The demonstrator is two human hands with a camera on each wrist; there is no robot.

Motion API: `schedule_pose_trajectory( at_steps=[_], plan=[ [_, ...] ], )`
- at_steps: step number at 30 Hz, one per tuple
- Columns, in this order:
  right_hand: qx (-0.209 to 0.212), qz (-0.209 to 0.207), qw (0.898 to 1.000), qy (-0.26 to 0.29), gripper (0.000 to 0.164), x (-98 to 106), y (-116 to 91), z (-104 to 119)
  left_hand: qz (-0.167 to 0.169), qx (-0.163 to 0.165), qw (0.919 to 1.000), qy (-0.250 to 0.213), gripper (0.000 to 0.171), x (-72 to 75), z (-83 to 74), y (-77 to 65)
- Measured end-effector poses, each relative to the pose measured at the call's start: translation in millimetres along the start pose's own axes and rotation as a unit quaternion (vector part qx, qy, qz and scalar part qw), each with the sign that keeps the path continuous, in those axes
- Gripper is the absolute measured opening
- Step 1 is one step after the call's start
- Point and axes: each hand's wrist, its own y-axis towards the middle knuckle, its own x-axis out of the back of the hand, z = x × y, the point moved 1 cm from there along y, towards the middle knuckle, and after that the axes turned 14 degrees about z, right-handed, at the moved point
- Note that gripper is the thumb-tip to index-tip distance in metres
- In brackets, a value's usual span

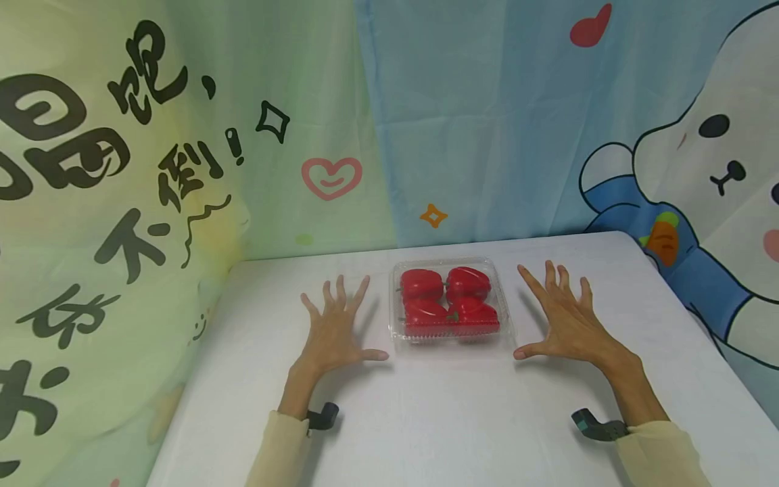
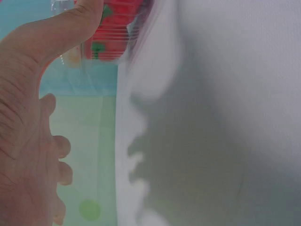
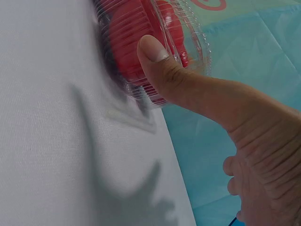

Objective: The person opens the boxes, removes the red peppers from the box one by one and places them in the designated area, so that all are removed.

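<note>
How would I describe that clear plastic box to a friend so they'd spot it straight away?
Start with the white tabletop in front of the printed curtain. Toward the far edge, between the left hand and right hand, sits the clear plastic box. Unlike its neighbours, it is see-through, showing four red, pepper-like pieces inside.

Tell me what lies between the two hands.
In the head view, a clear plastic container holding four red peppers lies between the left hand and the right hand.

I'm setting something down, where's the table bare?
The table is bare in front of the clear box, between the sleeves, and outward of the left hand and right hand. It's crowded where both hands flank the box.
</note>
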Motion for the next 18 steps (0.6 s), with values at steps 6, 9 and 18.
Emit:
schedule_pose_trajectory(
  at_steps=[6, 9, 18],
  plan=[
    [0.005, -0.013, 1.000, 0.000, 0.159, 1, -2, 0, -0.010, 0.006, 0.9999, -0.003, 0.149, 1.3, 1.8, -1.5],
    [0.004, -0.016, 1.000, 0.011, 0.147, 2, -7, 2, -0.040, 0.015, 0.9986, -0.032, 0.137, 2.3, 1.0, -3.6],
    [0.032, -0.091, 0.991, 0.090, 0.056, -7, -26, 18, -0.306, 0.027, 0.9257, -0.220, 0.045, 13.0, -26.2, -20.3]
  ],
)
